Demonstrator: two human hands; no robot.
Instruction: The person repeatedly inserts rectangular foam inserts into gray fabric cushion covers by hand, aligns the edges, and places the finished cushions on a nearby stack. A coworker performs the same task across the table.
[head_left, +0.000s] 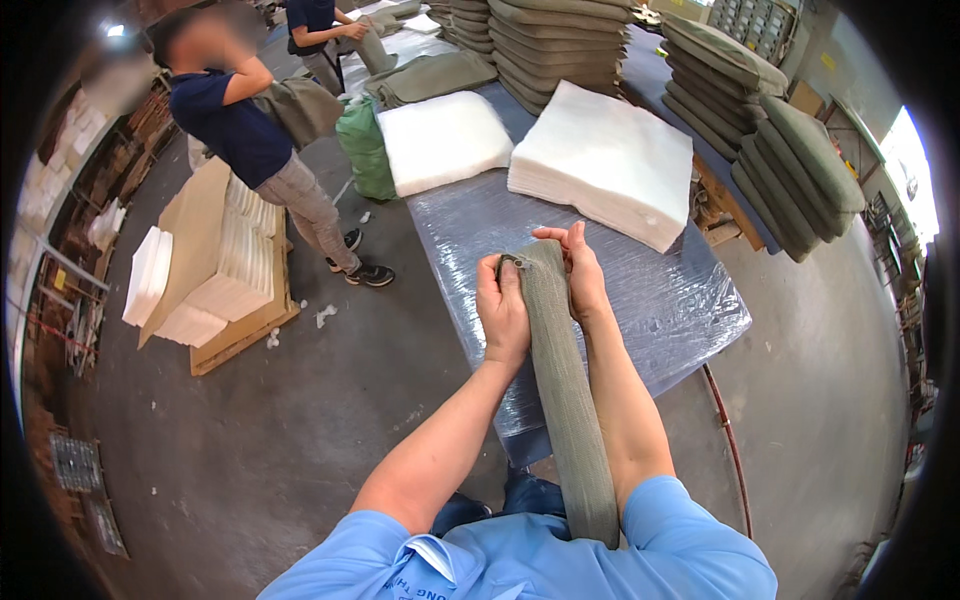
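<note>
Workshop, plastic-wrapped blue table (680,300). Both the left hand (501,310) and right hand (580,272) pinch the top end of a long olive-green fabric cover (565,400) hanging chest-down; best keep edges aligned, tension even.

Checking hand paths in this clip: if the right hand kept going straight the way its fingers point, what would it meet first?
Probably the near stack of white foam sheets; the right hand, gripping the olive fabric cover, points up-table toward it, though depth is uncertain.
</note>
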